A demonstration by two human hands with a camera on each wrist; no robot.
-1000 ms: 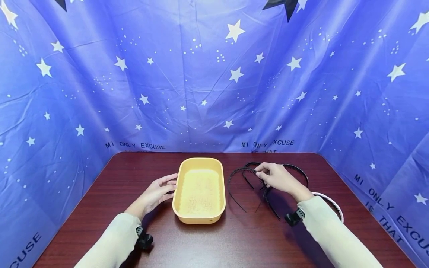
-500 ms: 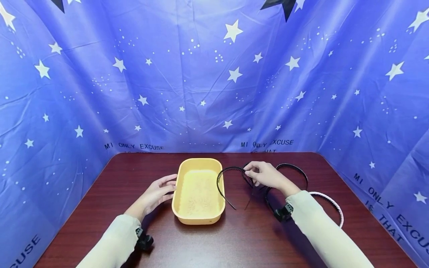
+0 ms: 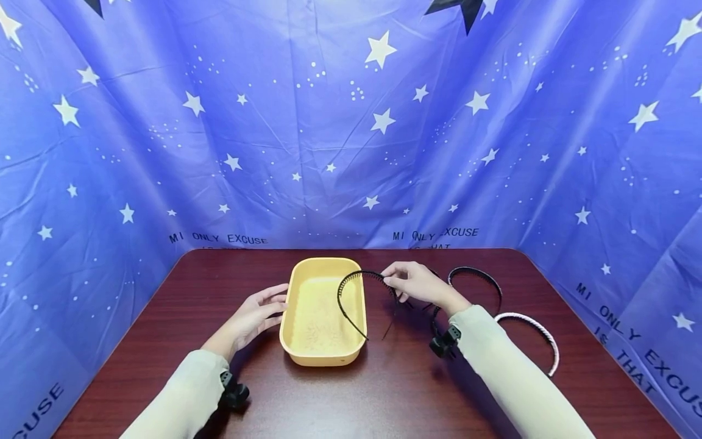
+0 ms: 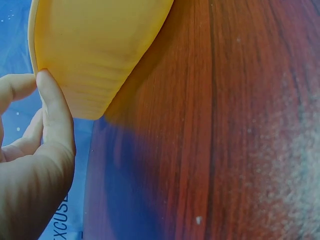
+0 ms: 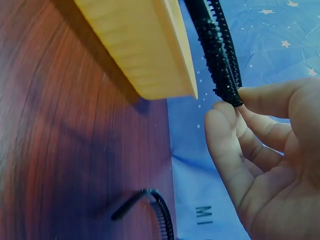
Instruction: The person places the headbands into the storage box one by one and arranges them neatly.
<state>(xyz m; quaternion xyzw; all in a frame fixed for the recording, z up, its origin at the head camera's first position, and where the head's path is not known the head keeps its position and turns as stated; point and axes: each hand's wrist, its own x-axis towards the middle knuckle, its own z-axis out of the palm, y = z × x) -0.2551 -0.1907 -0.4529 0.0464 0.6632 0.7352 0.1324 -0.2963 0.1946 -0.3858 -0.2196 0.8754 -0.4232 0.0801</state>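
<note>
The right hand (image 3: 419,285), pinching a black headband (image 3: 351,299), had carried it from the table at 3 o'clock of the tub (image 3: 323,356) to hang over the tub's right rim. The left hand (image 3: 258,314) rested relaxed against the tub's 9 o'clock wall, as before. Nothing lay in the tub yet. Two more headbands (image 3: 477,274) remained at 3 o'clock.

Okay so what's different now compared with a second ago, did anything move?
The right hand, pinching a black toothed headband, has carried it leftward from the pile to above the yellow tub's right rim. The left hand rests against the tub's left side as before. The tub, another black headband and the white one stayed put on the table.
</note>
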